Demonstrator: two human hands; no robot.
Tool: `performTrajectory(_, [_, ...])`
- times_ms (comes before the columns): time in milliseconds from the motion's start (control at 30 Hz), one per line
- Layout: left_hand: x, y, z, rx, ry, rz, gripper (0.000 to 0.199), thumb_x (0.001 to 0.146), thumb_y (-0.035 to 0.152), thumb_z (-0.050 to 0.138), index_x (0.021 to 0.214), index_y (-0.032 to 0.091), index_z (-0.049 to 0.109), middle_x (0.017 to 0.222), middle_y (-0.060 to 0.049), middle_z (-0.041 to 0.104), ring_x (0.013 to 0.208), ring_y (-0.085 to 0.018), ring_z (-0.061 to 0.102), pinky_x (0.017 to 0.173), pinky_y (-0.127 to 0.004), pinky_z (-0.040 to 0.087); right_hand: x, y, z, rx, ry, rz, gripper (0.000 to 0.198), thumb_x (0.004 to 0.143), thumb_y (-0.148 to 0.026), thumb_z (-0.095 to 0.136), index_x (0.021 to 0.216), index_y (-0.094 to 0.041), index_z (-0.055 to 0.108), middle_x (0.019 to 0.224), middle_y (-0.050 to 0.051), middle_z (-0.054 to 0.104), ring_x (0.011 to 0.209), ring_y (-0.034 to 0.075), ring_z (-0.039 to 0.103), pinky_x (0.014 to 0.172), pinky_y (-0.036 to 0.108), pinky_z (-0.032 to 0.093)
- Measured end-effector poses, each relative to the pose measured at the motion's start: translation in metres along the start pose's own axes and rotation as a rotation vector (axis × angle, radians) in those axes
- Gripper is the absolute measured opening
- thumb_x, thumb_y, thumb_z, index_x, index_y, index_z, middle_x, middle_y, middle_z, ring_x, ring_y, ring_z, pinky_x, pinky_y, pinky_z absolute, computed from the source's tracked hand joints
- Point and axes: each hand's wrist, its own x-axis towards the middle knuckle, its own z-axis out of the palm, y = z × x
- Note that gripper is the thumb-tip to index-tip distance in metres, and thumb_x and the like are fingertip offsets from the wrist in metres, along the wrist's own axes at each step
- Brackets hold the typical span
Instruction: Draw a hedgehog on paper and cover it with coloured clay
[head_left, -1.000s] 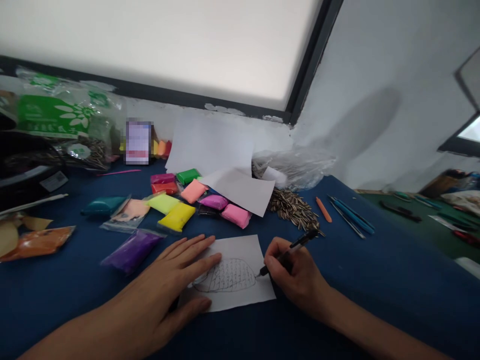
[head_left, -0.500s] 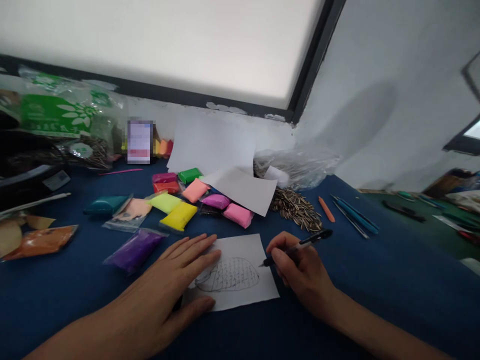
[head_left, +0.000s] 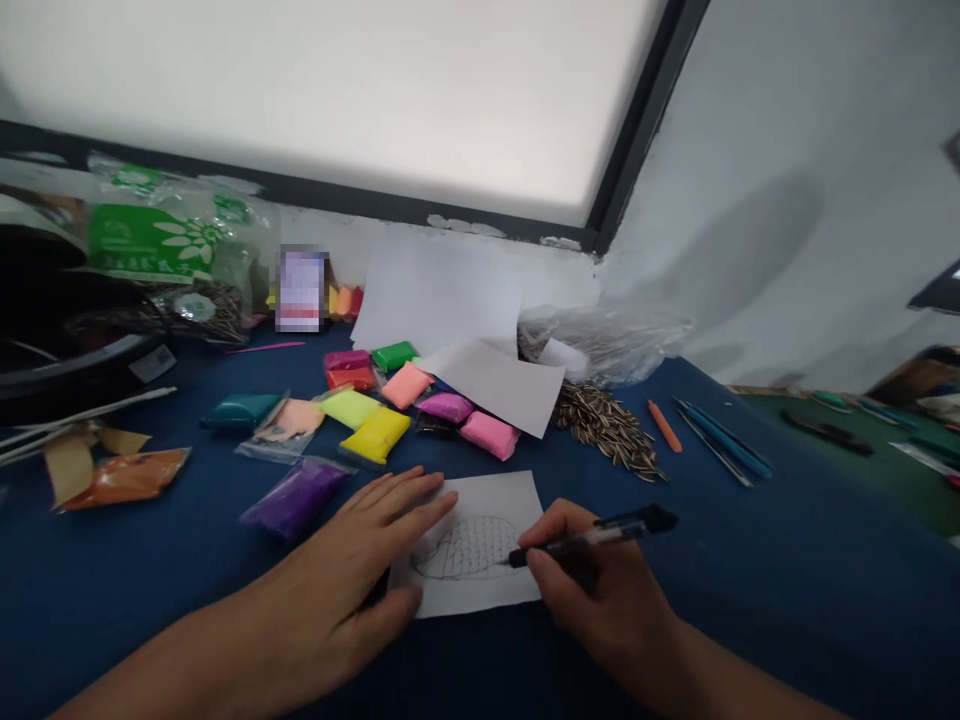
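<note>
On the table (head_left: 112, 580) before you: one drawing sheet (head_left: 476, 548), your left hand (head_left: 375, 548) upon its left side, the pen (head_left: 589, 535) in your right hand (head_left: 611, 600) over its right; behind, clay packets (head_left: 376, 435), with sunflower seeds (head_left: 606, 428) to their right; farther back, paper sheets (head_left: 442, 290); far left, a sunflower-seed bag (head_left: 159, 240).

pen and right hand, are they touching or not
Touching: the head view shows the right hand gripping the pen between thumb and fingers, close to its writing end.
</note>
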Motion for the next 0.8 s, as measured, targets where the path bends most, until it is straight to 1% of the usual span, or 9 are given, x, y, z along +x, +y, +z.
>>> performTrajectory(100, [-0.001, -0.001, -0.003, -0.002, -0.019, 0.001, 0.079, 0.090, 0.022, 0.061, 0.160, 0.037, 0.027, 0.168, 0.000, 0.024, 0.152, -0.035, 0.022, 0.118, -0.058, 0.029, 0.000, 0.000, 0.004, -0.035, -0.004, -0.018, 0.012, 0.086, -0.027, 0.060, 0.076, -0.021, 0.057, 0.058, -0.004, 0.052, 0.049, 0.011, 0.045, 0.045, 0.022, 0.037])
performTrajectory(200, [-0.001, -0.002, -0.003, -0.030, 0.006, 0.028, 0.075, 0.091, 0.024, 0.062, 0.158, 0.034, 0.032, 0.166, -0.002, 0.028, 0.151, -0.034, 0.026, 0.118, -0.056, 0.029, 0.000, -0.004, 0.006, -0.066, -0.017, -0.045, 0.008, 0.083, -0.023, 0.060, 0.075, -0.021, 0.058, 0.059, -0.002, 0.056, 0.051, 0.012, 0.048, 0.046, 0.023, 0.040])
performTrajectory(267, [-0.002, -0.003, -0.003, -0.038, 0.027, 0.049, 0.073, 0.091, 0.024, 0.063, 0.157, 0.034, 0.035, 0.165, -0.002, 0.029, 0.150, -0.034, 0.027, 0.118, -0.055, 0.028, 0.000, -0.010, 0.009, -0.055, -0.047, -0.060, 0.006, 0.083, -0.021, 0.058, 0.077, -0.021, 0.059, 0.060, -0.002, 0.055, 0.051, 0.012, 0.048, 0.047, 0.023, 0.040])
performTrajectory(333, [-0.002, -0.003, -0.004, -0.040, 0.031, 0.056, 0.073, 0.091, 0.023, 0.062, 0.157, 0.034, 0.035, 0.166, -0.002, 0.028, 0.150, -0.034, 0.027, 0.119, -0.056, 0.027, 0.001, -0.016, 0.011, -0.025, -0.092, -0.064, 0.007, 0.084, -0.020, 0.055, 0.079, -0.022, 0.058, 0.060, -0.003, 0.053, 0.050, 0.012, 0.046, 0.047, 0.022, 0.039])
performTrajectory(400, [-0.001, -0.002, -0.005, -0.037, 0.004, 0.050, 0.072, 0.092, 0.024, 0.062, 0.158, 0.034, 0.033, 0.166, -0.002, 0.026, 0.151, -0.034, 0.024, 0.118, -0.058, 0.026, 0.001, -0.020, 0.015, -0.009, -0.123, -0.070, 0.007, 0.085, -0.019, 0.053, 0.080, -0.023, 0.058, 0.061, -0.003, 0.054, 0.051, 0.012, 0.047, 0.048, 0.023, 0.041])
performTrajectory(567, [-0.001, -0.003, -0.008, -0.064, -0.023, 0.038, 0.067, 0.095, 0.029, 0.063, 0.156, 0.035, 0.037, 0.166, -0.002, 0.027, 0.151, -0.034, 0.023, 0.117, -0.058, 0.030, 0.004, -0.021, 0.024, -0.015, -0.114, -0.091, 0.005, 0.085, -0.021, 0.053, 0.082, -0.023, 0.058, 0.063, -0.001, 0.056, 0.054, 0.014, 0.051, 0.049, 0.024, 0.042])
performTrajectory(667, [-0.001, -0.004, -0.008, -0.084, -0.021, 0.025, 0.070, 0.094, 0.029, 0.064, 0.157, 0.035, 0.034, 0.166, -0.003, 0.027, 0.152, -0.033, 0.022, 0.118, -0.057, 0.030, 0.007, -0.017, 0.029, -0.011, -0.134, -0.066, 0.005, 0.087, -0.023, 0.052, 0.086, -0.022, 0.057, 0.061, -0.003, 0.053, 0.051, 0.013, 0.048, 0.047, 0.023, 0.040])
performTrajectory(733, [-0.001, -0.004, -0.009, -0.084, -0.038, 0.003, 0.072, 0.094, 0.030, 0.063, 0.158, 0.033, 0.032, 0.167, -0.004, 0.025, 0.152, -0.033, 0.020, 0.118, -0.057, 0.030, 0.009, -0.014, 0.031, -0.017, -0.117, -0.041, 0.003, 0.087, -0.024, 0.053, 0.086, -0.022, 0.055, 0.060, -0.004, 0.052, 0.049, 0.012, 0.047, 0.046, 0.023, 0.038])
performTrajectory(800, [-0.001, -0.003, -0.010, -0.066, -0.076, -0.012, 0.072, 0.095, 0.033, 0.062, 0.159, 0.033, 0.030, 0.167, -0.003, 0.022, 0.153, -0.032, 0.017, 0.119, -0.058, 0.027, 0.011, -0.011, 0.032, -0.031, -0.076, -0.029, 0.006, 0.086, -0.025, 0.054, 0.082, -0.021, 0.052, 0.060, -0.004, 0.052, 0.050, 0.012, 0.047, 0.046, 0.023, 0.037])
